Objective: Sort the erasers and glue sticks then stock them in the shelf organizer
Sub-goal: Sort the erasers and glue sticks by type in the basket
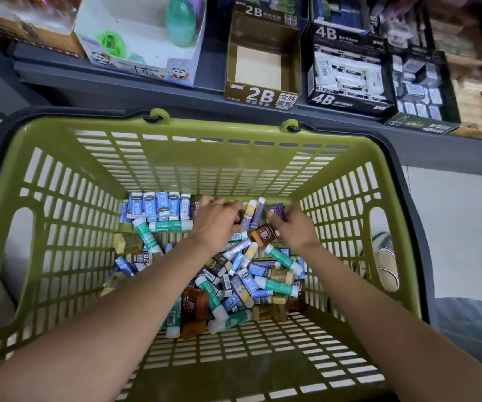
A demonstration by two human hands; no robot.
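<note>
Purple erasers (253,213) are pinched by both hands' fingers in the green basket (176,158); types may be mixed through similar wrappers.
</note>
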